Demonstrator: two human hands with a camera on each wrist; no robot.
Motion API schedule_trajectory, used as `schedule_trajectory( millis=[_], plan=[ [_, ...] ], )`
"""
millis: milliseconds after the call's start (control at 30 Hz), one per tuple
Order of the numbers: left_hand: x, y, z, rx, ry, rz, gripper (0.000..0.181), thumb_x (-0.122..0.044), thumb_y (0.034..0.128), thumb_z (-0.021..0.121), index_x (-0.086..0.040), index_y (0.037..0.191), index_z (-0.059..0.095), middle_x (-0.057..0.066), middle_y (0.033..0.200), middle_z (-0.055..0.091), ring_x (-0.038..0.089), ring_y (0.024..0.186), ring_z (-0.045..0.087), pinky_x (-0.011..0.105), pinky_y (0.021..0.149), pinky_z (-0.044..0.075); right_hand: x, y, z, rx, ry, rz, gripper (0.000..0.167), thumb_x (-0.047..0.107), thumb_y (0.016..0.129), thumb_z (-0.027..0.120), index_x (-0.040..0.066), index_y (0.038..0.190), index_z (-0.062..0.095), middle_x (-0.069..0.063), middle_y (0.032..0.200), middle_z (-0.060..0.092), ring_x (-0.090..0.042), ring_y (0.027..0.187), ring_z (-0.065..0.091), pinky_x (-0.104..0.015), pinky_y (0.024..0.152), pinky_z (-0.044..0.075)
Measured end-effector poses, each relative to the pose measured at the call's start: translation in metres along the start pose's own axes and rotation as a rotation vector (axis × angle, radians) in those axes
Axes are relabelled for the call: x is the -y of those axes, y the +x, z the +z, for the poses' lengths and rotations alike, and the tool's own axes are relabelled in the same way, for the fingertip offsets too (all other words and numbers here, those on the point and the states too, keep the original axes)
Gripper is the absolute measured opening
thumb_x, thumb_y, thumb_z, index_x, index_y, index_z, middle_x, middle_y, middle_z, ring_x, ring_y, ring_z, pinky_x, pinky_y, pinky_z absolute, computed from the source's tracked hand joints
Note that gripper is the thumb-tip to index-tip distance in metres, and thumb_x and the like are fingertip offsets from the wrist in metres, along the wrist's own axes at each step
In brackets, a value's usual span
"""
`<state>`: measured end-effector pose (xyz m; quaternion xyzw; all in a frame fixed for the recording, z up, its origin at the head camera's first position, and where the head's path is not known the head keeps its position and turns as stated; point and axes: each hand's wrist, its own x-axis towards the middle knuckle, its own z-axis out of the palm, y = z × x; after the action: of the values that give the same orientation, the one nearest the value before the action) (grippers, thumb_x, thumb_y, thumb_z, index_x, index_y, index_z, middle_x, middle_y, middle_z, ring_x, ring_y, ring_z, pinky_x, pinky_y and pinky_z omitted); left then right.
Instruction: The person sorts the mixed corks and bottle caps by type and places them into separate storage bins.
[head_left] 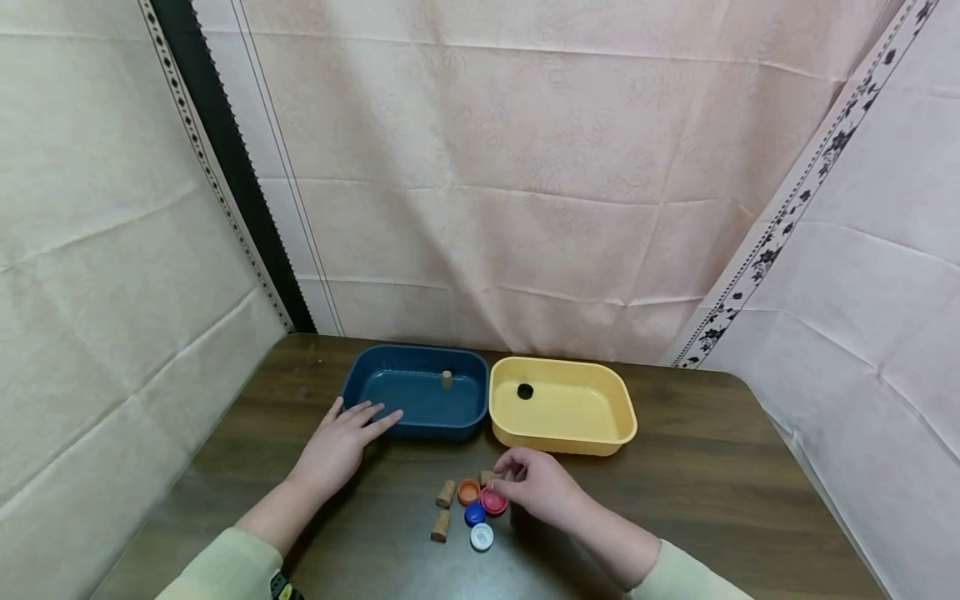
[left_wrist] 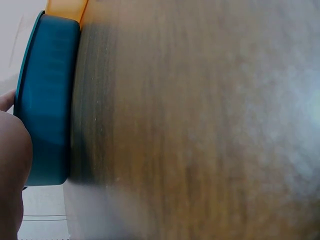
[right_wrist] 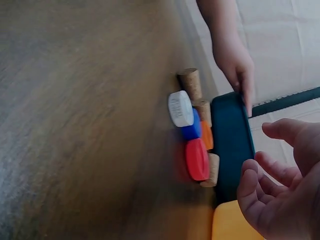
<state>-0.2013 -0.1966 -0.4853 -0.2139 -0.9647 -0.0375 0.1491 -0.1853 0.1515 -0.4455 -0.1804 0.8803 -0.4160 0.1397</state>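
Note:
My left hand (head_left: 339, 446) has its fingers spread over the front left rim of the blue tray (head_left: 420, 430); in the left wrist view only part of the hand shows beside the tray's wall. Above a small cluster on the table hovers my right hand (head_left: 543, 487), its thumb and fingers apart in the right wrist view with nothing between them. Nearest to it are a red bottle cap (right_wrist: 197, 160) and a cork (right_wrist: 212, 171). An orange cap (head_left: 468, 492), a blue cap (head_left: 475, 513), a white cap (head_left: 482, 537) and two more corks (head_left: 446, 494) lie close by.
One cork (head_left: 446, 379) stands inside the blue tray. Right beside that tray is a yellow tray (head_left: 570, 446) with a dark round piece (head_left: 525, 391) in it. Cloth curtains (head_left: 525, 208) enclose the wooden table (head_left: 712, 500) at the back and sides.

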Motion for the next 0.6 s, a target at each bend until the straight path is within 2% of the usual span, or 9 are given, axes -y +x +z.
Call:
schedule_trajectory(
  millis=[333,600],
  plan=[
    [0.000,-0.001,0.001,-0.010,0.004,0.004,0.080,0.018,0.0844,0.058,-0.030,0.148,0.049,0.009,0.140,0.057,0.033,0.131,0.051,0.063,0.114,0.023,-0.011,0.004,0.012,0.055,-0.067,0.033,0.022,0.031,0.086,0.077,0.017,0.101,0.070,0.003,0.080,0.060,-0.016,0.073,0.055,-0.029,0.059,0.047],
    [0.001,-0.001,0.001,-0.029,0.011,0.016,0.078,0.017,0.0849,0.059,-0.030,0.147,0.050,0.008,0.139,0.058,0.032,0.130,0.051,0.063,0.113,0.025,-0.014,0.007,0.015,0.063,-0.135,0.016,0.021,0.035,0.086,0.076,0.020,0.100,0.071,0.005,0.079,0.059,-0.014,0.071,0.054,-0.030,0.058,0.045]
  ],
)
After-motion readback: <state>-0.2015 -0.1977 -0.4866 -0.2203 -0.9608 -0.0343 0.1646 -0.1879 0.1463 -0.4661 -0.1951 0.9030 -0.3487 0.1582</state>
